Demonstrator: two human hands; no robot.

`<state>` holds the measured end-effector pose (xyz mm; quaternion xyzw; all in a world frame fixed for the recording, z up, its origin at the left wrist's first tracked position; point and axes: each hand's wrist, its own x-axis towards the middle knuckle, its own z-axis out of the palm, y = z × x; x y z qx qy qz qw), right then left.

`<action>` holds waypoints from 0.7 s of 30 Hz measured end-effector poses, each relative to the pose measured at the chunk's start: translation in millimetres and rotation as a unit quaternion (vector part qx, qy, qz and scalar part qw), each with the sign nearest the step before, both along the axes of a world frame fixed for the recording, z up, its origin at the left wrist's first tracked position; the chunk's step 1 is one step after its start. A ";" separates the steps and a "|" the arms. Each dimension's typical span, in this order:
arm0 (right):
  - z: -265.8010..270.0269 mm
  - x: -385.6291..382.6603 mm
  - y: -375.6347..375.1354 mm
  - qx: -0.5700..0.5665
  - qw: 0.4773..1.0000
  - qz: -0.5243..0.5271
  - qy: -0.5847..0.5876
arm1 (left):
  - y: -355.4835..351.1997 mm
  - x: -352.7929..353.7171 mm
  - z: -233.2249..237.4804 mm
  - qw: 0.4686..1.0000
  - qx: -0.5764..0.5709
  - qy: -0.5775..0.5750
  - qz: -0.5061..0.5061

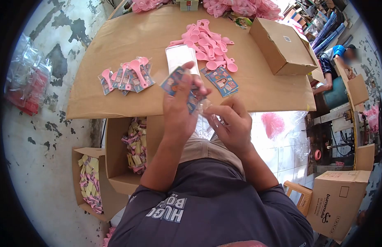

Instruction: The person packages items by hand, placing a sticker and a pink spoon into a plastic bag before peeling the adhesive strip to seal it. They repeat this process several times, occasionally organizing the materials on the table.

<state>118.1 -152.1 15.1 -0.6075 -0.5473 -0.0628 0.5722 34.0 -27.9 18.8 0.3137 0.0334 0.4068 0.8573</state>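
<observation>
My left hand [178,109] is closed around a blue printed card [171,82], raised above the front edge of the table. Clear plastic [202,105] shows at the card's lower end, and the fingertips of my right hand [233,124] pinch it there. Just beyond my hands lies a stack of white sheets [179,57], partly hidden by my left fingers. More blue printed cards [222,80] rest to the right of it. Behind them spreads a heap of pink measuring spoons [207,41]. Further left, several packs of pink spoons with cards [135,76] lie overlapping.
A closed cardboard box [281,45] stands on the table's right side. Below on the left, open cartons [117,164] hold many small pink and yellow packs. Another carton [337,201] and a stool [298,195] are at lower right. A person [333,61] sits at far right.
</observation>
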 end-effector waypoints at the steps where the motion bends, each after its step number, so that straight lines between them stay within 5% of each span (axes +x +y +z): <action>1: -0.8 4.1 1.5 -0.008 0.997 0.038 -0.074 | 7.5 -1.6 -1.3 1.000 0.001 0.004 0.002; 6: 1.8 45.3 15.3 0.015 0.998 0.047 0.028 | 45.3 -23.2 -12.6 0.994 -0.078 -0.021 0.073; 9: 17.8 92.0 30.8 -0.105 0.992 -0.037 0.055 | 53.2 -29.2 -12.2 0.990 -0.087 -0.046 0.099; 11: 7.6 127.3 46.1 -0.215 0.953 -0.177 -0.118 | 54.3 -32.2 -10.4 0.988 -0.068 -0.019 0.136; 17: -1.1 177.0 79.1 -0.310 0.908 -0.087 -0.268 | 54.9 -34.7 -15.3 0.989 -0.047 0.000 0.141; 21: 2.3 197.4 78.5 -0.351 0.904 -0.064 -0.235 | 59.6 -35.7 -25.1 0.991 -0.049 -0.008 0.125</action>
